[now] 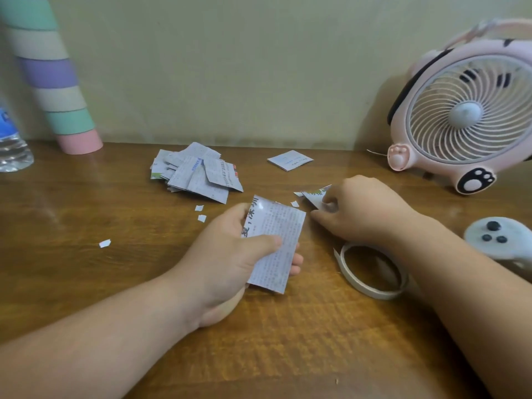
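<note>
Newspaper piece point(275, 240), curved between the left hand point(230, 254) thumb on top and fingers beneath, sits just above the wooden table point(86, 283), probably kept ready while the right hand point(359, 210) pinches a smaller folded scrap point(315, 197) with curled fingertips near the tape roll point(371, 272).

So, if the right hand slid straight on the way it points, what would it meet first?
Likely the tiny white paper scrap just past the folded newspaper piece the right hand pinches; depth unclear.
</note>
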Available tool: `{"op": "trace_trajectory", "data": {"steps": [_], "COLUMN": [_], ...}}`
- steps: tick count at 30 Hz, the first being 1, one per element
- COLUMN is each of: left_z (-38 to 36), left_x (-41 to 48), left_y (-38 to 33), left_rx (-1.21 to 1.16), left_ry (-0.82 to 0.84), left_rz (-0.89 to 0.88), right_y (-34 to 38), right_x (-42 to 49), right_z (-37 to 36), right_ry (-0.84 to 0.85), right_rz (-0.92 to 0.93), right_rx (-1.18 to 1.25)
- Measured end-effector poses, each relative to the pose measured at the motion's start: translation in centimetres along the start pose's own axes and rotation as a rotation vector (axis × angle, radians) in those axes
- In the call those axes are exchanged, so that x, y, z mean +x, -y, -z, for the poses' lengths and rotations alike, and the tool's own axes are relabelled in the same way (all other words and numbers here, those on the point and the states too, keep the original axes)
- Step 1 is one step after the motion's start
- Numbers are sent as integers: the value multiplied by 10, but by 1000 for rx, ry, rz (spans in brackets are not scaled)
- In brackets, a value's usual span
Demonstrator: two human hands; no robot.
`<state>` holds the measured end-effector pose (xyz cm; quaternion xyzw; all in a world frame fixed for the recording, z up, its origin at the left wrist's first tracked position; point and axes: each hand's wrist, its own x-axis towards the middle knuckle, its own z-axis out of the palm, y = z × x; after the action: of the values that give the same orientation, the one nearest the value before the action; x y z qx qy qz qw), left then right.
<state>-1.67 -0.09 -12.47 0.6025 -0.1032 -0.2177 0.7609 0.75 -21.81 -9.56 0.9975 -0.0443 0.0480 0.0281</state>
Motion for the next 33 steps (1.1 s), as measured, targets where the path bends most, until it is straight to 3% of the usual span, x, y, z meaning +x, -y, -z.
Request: {"op": "trace_trajectory", "data": {"steps": [5,11,14,18,20,27,33], "left_z": [1,4,5,4,4,5,7], "left_x": [1,5,5,3,3,4,4], "left_y": [3,5,6,3,3,2,1], "left_rx": [54,123,162,122,94,158,158], "left_ry": [-76,-147,-136,-133,-128,-194,-224], "left_rz": [-70,-104,-110,-101,-92,-138,-161], "right_y": [-3,-10,-12,-18,-21,-23,-17], "right_x": [1,2,-1,-5,-7,-9,-11], "right_z": [1,-5,-4,-3,-2,0,1], "right_ry": [39,-82,-259,-644,-736,-840,-772], "right_rz": [0,-82,-90,-21,15,102,40], "right_rx": [43,193,238,338,391,488,595]}}
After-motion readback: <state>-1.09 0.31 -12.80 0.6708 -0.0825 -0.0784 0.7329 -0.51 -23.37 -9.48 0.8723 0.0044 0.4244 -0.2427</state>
